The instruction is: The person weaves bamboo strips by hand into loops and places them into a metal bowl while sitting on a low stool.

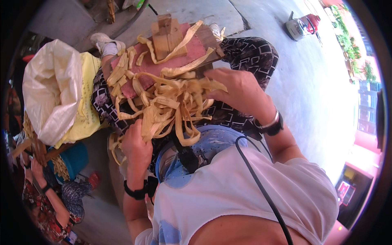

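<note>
A tangled heap of pale yellow, flat fibrous strips [163, 108] lies across my lap; I cannot tell their exact material. My left hand [136, 143] is closed at the heap's near left edge, gripping strips. On the right side, my right hand [241, 90] curls around the end of one strip [214, 85], its fingertips slightly blurred. Just beyond the heap, a board covered with red cloth [173, 60] rests over my knees. A wooden block [167, 38] with an upright piece stands on that cloth, and several strips lie around it.
To the left stands an open white and yellow woven sack [53, 90]. Past it, another person's hand [38, 171] is near a teal bucket [75, 159] holding short yellow pieces. A metal kettle [295, 29] and a red container [312, 23] stand on the concrete floor [308, 90].
</note>
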Action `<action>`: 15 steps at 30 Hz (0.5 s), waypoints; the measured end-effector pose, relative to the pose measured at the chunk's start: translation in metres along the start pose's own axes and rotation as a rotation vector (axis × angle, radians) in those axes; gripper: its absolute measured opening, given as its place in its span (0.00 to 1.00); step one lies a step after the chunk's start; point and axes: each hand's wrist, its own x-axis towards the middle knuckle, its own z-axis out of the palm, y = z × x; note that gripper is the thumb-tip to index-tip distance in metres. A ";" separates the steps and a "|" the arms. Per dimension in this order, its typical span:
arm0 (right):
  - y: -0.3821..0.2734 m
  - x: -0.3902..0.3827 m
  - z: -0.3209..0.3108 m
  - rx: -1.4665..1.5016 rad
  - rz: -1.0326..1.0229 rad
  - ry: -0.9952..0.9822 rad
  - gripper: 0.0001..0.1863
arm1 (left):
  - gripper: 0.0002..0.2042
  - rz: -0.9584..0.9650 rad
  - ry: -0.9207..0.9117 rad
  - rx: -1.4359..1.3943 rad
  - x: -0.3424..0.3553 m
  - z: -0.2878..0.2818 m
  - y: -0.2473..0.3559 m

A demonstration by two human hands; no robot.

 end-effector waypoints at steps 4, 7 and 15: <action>-0.014 0.025 0.112 -0.005 -0.191 -0.072 0.17 | 0.26 -0.205 -0.064 -0.600 0.036 -0.062 0.044; 0.001 0.039 0.184 -0.096 -0.281 -0.154 0.14 | 0.28 -0.081 0.079 -0.756 0.067 -0.075 0.069; 0.005 -0.014 0.046 -0.088 0.061 -0.182 0.09 | 0.38 0.205 -0.517 -0.327 0.071 0.049 0.046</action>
